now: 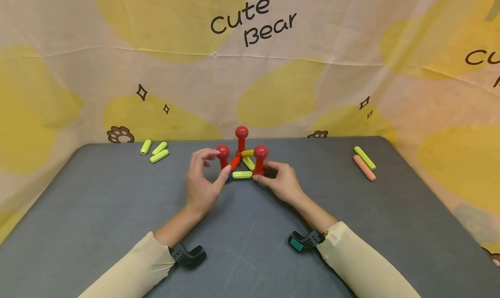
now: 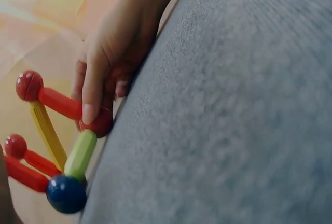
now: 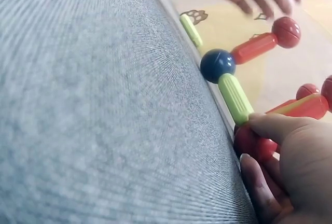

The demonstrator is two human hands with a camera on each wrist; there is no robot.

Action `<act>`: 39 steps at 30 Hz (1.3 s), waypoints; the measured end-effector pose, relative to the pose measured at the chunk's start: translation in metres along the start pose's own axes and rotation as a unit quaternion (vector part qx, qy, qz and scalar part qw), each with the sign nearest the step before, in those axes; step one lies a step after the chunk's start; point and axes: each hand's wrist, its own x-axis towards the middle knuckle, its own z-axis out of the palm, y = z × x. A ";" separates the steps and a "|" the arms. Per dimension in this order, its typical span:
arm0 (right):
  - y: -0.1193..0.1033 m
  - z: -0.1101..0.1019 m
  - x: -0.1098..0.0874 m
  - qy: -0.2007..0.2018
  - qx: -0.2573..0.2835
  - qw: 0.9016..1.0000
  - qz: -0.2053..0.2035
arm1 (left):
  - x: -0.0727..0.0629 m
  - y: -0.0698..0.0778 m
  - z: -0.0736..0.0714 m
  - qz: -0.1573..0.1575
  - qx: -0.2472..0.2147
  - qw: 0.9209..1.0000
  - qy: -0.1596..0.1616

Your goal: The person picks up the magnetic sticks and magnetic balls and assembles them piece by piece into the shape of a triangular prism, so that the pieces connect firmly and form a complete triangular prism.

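Note:
A magnetic stick-and-ball frame (image 1: pixel 242 175) stands on the table, with three upright red sticks topped by red balls. My right hand (image 1: pixel 284 181) pinches the red ball (image 2: pixel 102 124) at the foot of the right upright. From that ball a light green stick (image 3: pixel 236 98) runs to a blue ball (image 3: pixel 218 66) under the left upright. My left hand (image 1: pixel 205 181) curves around the left upright, close to its top red ball (image 3: pixel 286 32); its fingers look apart from the ball in the right wrist view. A yellow stick (image 2: pixel 47 130) slants down from the right top ball.
Several light green sticks (image 1: pixel 159 155) lie at the back left of the grey table (image 1: pixel 250 246). A green stick (image 1: pixel 365 158) and an orange stick (image 1: pixel 364 167) lie side by side at the right. A printed cloth (image 1: pixel 175 81) hangs behind the table.

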 end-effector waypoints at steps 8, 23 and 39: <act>0.000 -0.015 0.005 -0.050 0.018 0.998 0.036 | 0.000 -0.009 -0.001 -0.053 0.012 0.995 -0.080; 0.054 -0.159 0.003 0.059 -0.182 0.979 0.069 | -0.002 -0.012 0.000 -0.080 -0.024 0.993 -0.079; 0.083 -0.190 -0.017 0.073 -0.247 0.948 0.186 | -0.001 -0.011 -0.001 -0.081 -0.027 0.993 -0.086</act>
